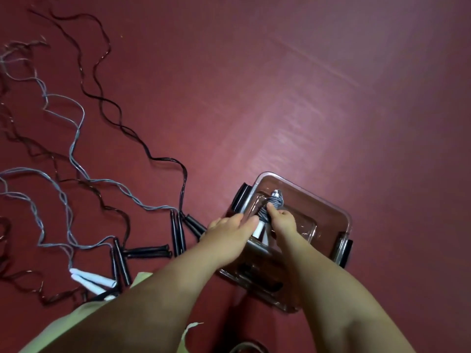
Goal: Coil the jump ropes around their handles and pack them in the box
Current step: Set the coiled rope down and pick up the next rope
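Observation:
A clear plastic box (328, 207) with black side latches stands on the red floor at centre right. Inside it lies a jump rope bundle (271, 203): grey cord coiled around white handles. My right hand (284, 219) grips this bundle at the cord, low in the box. My left hand (233, 229) reaches over the box's near left rim, its straight fingers touching the white handle end. Uncoiled ropes lie on the floor to the left: several black handles (178, 233) with dark and grey cords, and a white-handled pair (94, 278).
Long wavy cords (76, 138) spread across the floor from the left edge up to the far left. A pale green garment (76, 324) covers the lower left. A dark rounded object (248, 347) shows at the bottom edge.

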Tool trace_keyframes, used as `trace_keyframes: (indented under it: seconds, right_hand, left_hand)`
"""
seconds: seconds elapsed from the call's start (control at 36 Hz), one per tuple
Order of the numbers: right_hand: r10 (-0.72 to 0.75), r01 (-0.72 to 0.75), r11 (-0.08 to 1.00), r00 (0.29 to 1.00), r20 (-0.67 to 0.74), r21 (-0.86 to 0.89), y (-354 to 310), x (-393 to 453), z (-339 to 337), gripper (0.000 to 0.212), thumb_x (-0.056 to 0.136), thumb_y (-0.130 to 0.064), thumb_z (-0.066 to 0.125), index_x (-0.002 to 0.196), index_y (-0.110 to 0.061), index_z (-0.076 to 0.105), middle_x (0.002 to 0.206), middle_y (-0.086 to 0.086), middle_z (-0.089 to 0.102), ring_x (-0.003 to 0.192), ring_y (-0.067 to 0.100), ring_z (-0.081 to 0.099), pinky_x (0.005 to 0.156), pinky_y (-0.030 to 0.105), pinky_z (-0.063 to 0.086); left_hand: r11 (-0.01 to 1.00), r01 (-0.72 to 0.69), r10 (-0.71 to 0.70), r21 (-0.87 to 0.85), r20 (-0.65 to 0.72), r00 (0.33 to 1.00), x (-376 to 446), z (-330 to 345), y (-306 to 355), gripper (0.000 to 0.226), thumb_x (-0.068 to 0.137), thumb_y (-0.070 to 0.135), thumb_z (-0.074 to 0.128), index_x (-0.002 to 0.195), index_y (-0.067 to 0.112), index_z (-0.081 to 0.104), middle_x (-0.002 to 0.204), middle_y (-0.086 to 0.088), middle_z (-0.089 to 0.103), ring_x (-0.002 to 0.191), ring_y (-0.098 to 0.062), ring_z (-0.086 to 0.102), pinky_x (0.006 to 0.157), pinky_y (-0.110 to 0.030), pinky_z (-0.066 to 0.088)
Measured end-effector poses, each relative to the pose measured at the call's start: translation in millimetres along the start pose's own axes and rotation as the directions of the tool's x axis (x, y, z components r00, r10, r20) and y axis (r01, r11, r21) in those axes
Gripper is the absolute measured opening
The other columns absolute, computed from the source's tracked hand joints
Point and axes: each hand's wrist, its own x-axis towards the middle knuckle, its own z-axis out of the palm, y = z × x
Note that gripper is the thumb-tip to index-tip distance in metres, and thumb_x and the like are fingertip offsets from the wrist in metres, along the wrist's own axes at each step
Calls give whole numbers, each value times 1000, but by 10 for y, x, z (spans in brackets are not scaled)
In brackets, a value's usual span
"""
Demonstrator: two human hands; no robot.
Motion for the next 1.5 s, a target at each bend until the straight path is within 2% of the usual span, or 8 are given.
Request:
trace_keyframes:
  seconds: [0.22, 0.36, 0.47, 0.58, 0.69, 0.92, 1.0, 1.5]
  right_hand:
    - [60, -75, 990, 990, 126, 118, -136, -104, -18, 31, 93, -38, 61, 74, -13, 62, 64, 2, 60, 57, 14, 52, 59, 28, 41]
    - [-170, 154, 975, 981, 92, 159, -416, -584, -40, 23, 94, -31, 61, 102, -10, 66, 94, 0, 67, 89, 16, 62, 75, 27, 48]
    - [-271, 254, 962, 927, 258, 97, -700, -1082, 160, 28, 90, -38, 64, 105, -14, 69, 112, 6, 71, 110, 22, 64, 95, 40, 47]
    - [-308, 303, 950, 861, 405, 78, -995, -1578, 532, 36, 88, -41, 64, 112, -14, 65, 116, 5, 69, 112, 18, 62, 91, 33, 46]
    - [-313, 365, 931, 781, 540, 12, -1239, -2114, 1103, 17, 97, -30, 54, 102, -17, 64, 109, 3, 68, 109, 18, 62, 96, 35, 46]
    - [-195, 691, 670, 517, 834, -272, -1232, -3098, 2386, 8, 93, -25, 61, 92, -18, 65, 96, 5, 64, 90, 16, 55, 82, 31, 44]
    - [-105, 737, 586, 482, 870, -337, -1033, -3226, 2743, 9, 92, -28, 62, 90, -19, 65, 98, 3, 65, 91, 13, 56, 81, 29, 44]
    - [61, 672, 448, 635, 770, -590, 1143, -2747, 4216, 8, 92, -10, 63, 100, -8, 64, 76, -7, 61, 62, -7, 55, 59, 4, 41]
  left_hand:
    - [998, 57, -57, 38, -2, 998, 11, -158, -175, 81, 78, 75, 12, 144, 34, 36, 151, -1, 37, 141, -27, 23, 115, -46, 20]
    - [1000, 20, -20, 10, -46, 999, -56, -317, -95, 64, 93, 64, 14, 146, 34, 32, 155, -1, 29, 145, -27, 14, 117, -46, 14]
    - [997, -70, 64, -41, -137, 988, -176, -636, 54, 100, 66, 79, -2, 148, 31, 29, 157, 4, 27, 146, -23, 16, 118, -45, 11]
    - [972, -141, 65, -187, -364, 929, -557, -1118, -87, 63, 96, 59, 20, 149, 27, 28, 157, 4, 25, 146, -20, 13, 119, -37, 7]
    - [980, -104, -12, -167, -577, 817, -1138, -1649, -906, 56, 99, 49, 25, 150, 27, 26, 157, 4, 24, 146, -14, 10, 119, -35, 6]
    - [896, 114, -363, -428, -564, 741, -2017, -1754, -2797, 90, 78, 73, 10, 148, 20, 30, 156, -3, 29, 145, -24, 17, 117, -28, 6]
    - [852, 133, -439, -507, -552, 709, -2147, -1560, -3139, 55, 101, 46, 29, 147, 17, 34, 155, -3, 30, 144, -23, 19, 113, -23, 6]
    - [416, 130, -622, -900, -177, 762, -1993, -272, -4696, 57, 100, 47, 33, 149, 17, 29, 155, -2, 32, 142, -20, 29, 112, -27, 20]
